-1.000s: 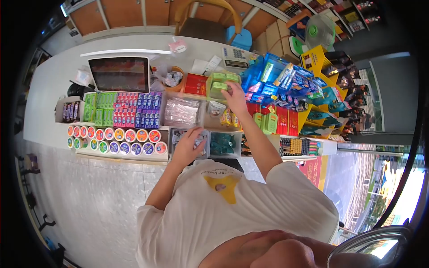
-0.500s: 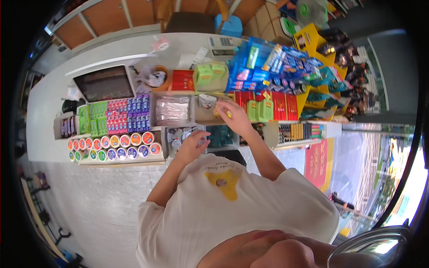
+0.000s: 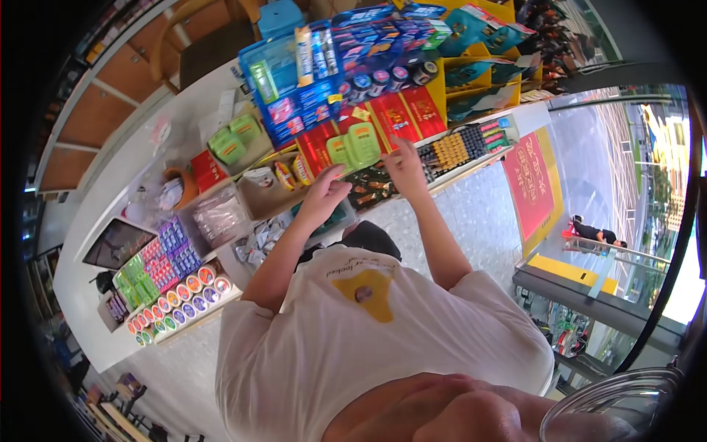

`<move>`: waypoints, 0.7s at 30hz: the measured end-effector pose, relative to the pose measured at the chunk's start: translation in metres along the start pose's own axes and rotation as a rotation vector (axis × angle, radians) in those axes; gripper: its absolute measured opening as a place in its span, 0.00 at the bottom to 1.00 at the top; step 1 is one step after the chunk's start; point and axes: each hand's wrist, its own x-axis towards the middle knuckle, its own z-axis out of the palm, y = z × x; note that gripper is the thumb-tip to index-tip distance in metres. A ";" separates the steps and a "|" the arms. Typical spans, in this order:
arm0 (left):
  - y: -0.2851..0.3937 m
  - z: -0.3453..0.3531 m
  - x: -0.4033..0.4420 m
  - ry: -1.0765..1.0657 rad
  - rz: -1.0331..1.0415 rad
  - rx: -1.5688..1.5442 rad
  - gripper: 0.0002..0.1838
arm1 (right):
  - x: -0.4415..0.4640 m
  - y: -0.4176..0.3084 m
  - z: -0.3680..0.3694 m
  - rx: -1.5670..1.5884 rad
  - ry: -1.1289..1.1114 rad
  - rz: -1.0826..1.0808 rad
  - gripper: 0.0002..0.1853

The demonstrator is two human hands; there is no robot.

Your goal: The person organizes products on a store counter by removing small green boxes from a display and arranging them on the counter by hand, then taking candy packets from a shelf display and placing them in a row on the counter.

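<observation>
Just below two green packs [image 3: 353, 147], my left hand [image 3: 326, 195] has its fingers apart and nothing visible in them. My right hand [image 3: 406, 169] reaches up to the right of these packs, fingers stretched out near the red boxes [image 3: 401, 116]. Whether its fingertips touch a box, I cannot tell. The green packs lie on the red boxes. Left of my left hand, yellow packets [image 3: 292, 172] sit in a tray compartment [image 3: 258, 202]. Dark-wrapped small packets [image 3: 370, 188] fill a bin between and below my hands.
A blue display [image 3: 287, 81] of gum and candy stands behind, beside a yellow rack [image 3: 456, 70] of pouches. Rows of round tubs [image 3: 184, 300] and a screen [image 3: 118, 243] are at the left. Black and yellow sticks [image 3: 451, 151] lie at the right, above the floor [image 3: 471, 214].
The view has turned toward the right end of the counter. My right hand has left the yellow packets for the red boxes. My left hand has moved right, from the small packets toward the green packs.
</observation>
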 end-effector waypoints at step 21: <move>-0.031 0.031 0.016 0.325 -0.026 -0.225 0.23 | 0.008 0.007 0.037 0.236 -0.251 0.191 0.20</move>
